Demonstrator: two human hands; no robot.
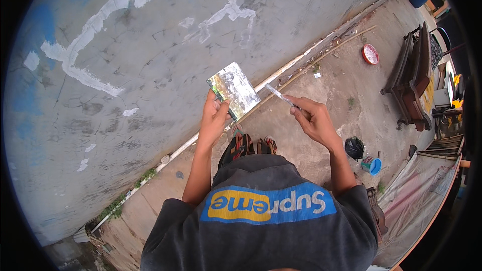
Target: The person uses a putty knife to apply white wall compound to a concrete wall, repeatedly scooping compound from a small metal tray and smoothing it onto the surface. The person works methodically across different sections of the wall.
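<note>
Head cam: left hand pinches flat rectangular silver plate by its green edge, near grey white-patched wall; likely keeps smeared face free. Long axis crosswise to wall base. Right hand pinches narrow whitish flat tool, tip wallward, also crosswise.

Left hand holds a smeared plate — right hand, a slim tool.
</note>
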